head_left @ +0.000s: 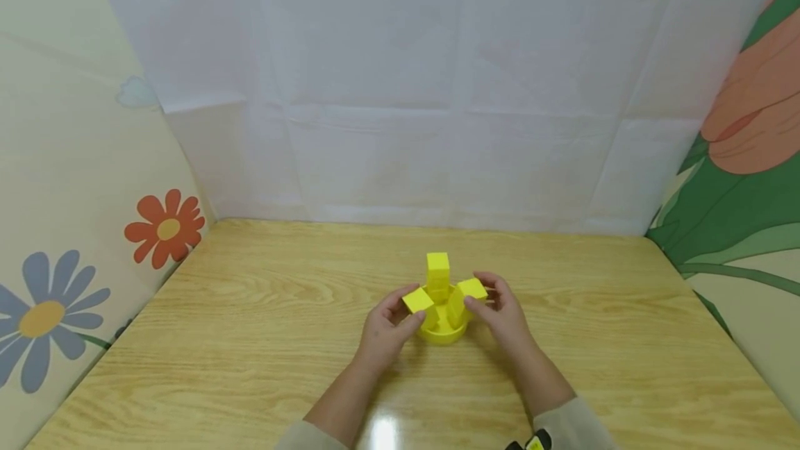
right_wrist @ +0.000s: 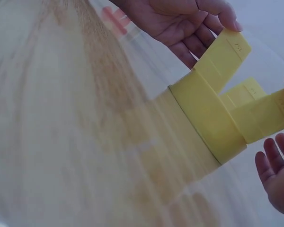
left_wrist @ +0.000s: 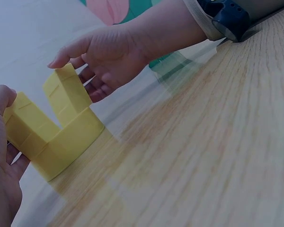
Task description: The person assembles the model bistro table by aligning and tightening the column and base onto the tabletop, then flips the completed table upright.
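Note:
A yellow round plastic base point(head_left: 442, 337) with a raised rim sits on the table, and three yellow rectangular blocks stand up from it. My left hand point(head_left: 382, 333) pinches the left block point(head_left: 417, 300) near its top, thumb on the near side. The right block point(head_left: 471, 290) leans outward, its upper end between the thumb and fingers of my right hand point(head_left: 511, 321). Untouched, the back block point(head_left: 438, 271) stands upright. Small marks show on the left block point(right_wrist: 222, 59) in the right wrist view. How the blocks' lower ends join the base is partly hidden.
The wood-grain table point(head_left: 262, 311) spreads around the base. A white cloth point(head_left: 400, 89) hangs behind it, and flower-printed panels point(head_left: 69, 158) flank both sides. A dark device point(left_wrist: 227, 19) is strapped to the right wrist.

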Tool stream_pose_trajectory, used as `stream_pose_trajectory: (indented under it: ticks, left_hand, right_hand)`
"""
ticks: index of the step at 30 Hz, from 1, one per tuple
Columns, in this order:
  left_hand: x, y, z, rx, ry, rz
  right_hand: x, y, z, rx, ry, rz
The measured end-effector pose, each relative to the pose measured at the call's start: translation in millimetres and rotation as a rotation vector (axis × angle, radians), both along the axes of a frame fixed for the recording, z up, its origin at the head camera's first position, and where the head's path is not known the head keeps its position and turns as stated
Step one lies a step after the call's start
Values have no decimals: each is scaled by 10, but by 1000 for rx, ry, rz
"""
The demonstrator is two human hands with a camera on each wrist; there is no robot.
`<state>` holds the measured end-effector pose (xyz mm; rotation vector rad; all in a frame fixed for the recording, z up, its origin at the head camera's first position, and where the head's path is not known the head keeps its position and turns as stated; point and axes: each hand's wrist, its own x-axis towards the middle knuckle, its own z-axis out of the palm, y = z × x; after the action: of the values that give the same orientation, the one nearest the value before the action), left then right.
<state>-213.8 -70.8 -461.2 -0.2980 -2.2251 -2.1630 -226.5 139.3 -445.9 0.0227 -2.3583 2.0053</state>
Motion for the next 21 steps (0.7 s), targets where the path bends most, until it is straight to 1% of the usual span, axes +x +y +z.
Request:
stream_pose_trajectory:
  ticks: [3,6,14,17,21]
  left_hand:
    - [-2,-1,3,1,-1,0]
    - [-2,-1,7,2,-2,2]
    - [5,1,8,9,-10,3]
    - [7,1,14,8,-12,6]
    - [9,0,23,7,-9,14]
  right_hand:
    - [28,35,2,-27,-17,7]
    - [46,64,-4,-48,-15,19]
    - [85,106,-31,-136,77,31]
    - [92,112,-31,-123,65,30]
    - [99,115,-18,-83,25,42]
